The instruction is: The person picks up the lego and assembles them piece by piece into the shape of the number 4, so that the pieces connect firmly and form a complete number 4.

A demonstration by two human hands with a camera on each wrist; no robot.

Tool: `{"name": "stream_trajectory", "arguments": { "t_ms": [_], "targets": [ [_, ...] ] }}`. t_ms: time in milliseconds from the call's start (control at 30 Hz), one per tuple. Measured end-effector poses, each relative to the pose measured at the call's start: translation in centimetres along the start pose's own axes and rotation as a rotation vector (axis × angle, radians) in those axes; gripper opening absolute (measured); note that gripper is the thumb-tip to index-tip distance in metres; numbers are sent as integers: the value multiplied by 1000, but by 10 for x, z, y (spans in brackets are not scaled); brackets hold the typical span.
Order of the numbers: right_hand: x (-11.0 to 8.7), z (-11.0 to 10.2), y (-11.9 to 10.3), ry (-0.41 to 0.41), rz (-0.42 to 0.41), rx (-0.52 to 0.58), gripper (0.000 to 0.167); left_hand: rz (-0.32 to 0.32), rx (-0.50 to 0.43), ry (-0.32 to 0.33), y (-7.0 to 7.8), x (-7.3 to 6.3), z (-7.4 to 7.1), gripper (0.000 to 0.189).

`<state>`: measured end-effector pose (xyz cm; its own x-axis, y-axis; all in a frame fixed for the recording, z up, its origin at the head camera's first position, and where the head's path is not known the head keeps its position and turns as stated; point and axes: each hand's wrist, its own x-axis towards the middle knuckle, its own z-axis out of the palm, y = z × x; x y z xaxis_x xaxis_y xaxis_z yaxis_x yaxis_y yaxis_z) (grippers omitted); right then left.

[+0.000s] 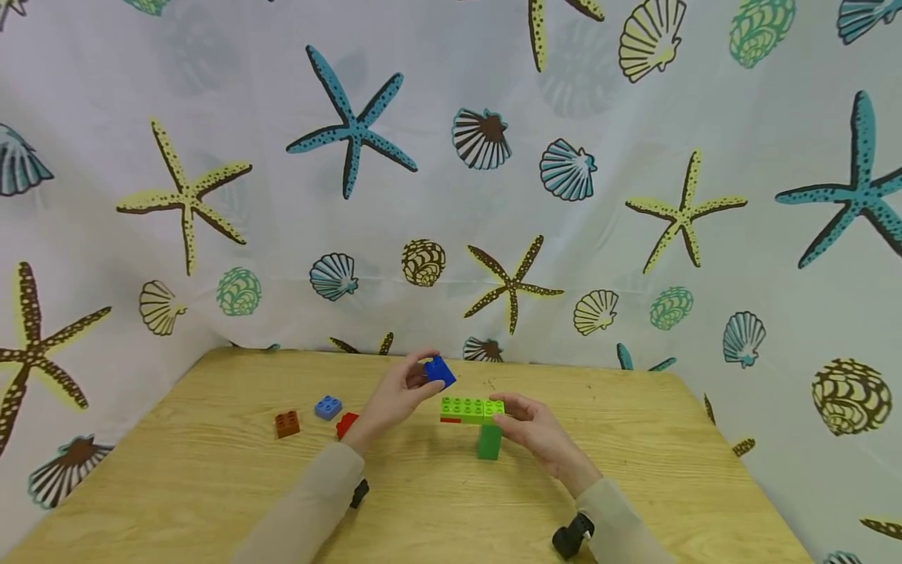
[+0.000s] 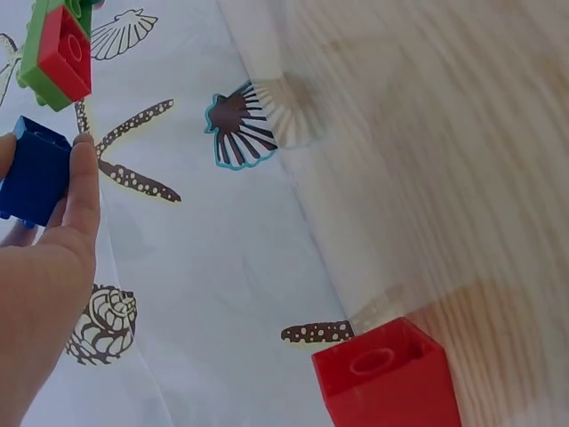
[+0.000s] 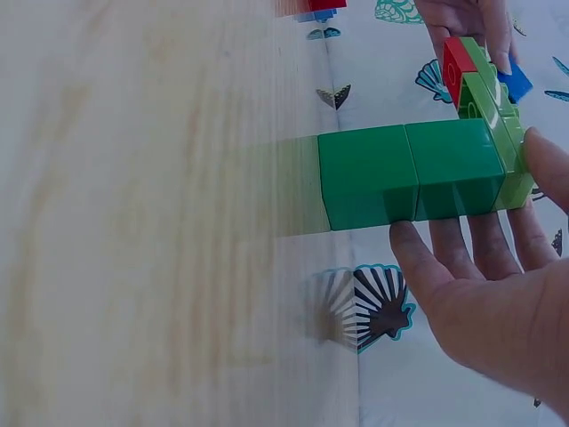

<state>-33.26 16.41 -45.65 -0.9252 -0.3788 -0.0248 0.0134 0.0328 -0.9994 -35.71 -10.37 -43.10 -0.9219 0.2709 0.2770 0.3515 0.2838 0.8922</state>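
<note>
My left hand [image 1: 395,398] pinches a dark blue toy brick [image 1: 440,374] between thumb and fingers, raised above the table; in the left wrist view the blue brick [image 2: 36,178] is tilted. To its right stands a tower of two dark green bricks [image 3: 369,178], with light green bricks [image 1: 462,410] across the top jutting out leftward. Under that overhanging end sits a red brick [image 3: 454,69]. My right hand [image 1: 541,435] grips the tower's top at the right end, thumb on the light green brick, fingers along the dark green side in the right wrist view.
On the wooden table [image 1: 211,486], left of the tower, lie a brown brick [image 1: 286,424], a lighter blue brick [image 1: 328,407] and a red brick [image 1: 347,424] partly behind my left forearm. A cloth [image 1: 423,204] printed with starfish and shells hangs behind the table.
</note>
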Motion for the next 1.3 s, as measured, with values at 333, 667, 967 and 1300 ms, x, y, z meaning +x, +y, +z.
{"name": "stream_trajectory", "arguments": {
  "t_ms": [333,667,967,1300],
  "targets": [
    [0,-1,0,0,9,-24,54,70,-8,-34,9,-1,21,52],
    [1,-3,1,-12,-3,-27,53,132,-12,-99,18,4,33,51],
    [1,-4,2,-5,3,-27,55,125,-21,-172,21,6,38,51],
    [0,-4,0,-5,-4,-30,59,192,93,-238,27,13,48,49]
  ]
}}
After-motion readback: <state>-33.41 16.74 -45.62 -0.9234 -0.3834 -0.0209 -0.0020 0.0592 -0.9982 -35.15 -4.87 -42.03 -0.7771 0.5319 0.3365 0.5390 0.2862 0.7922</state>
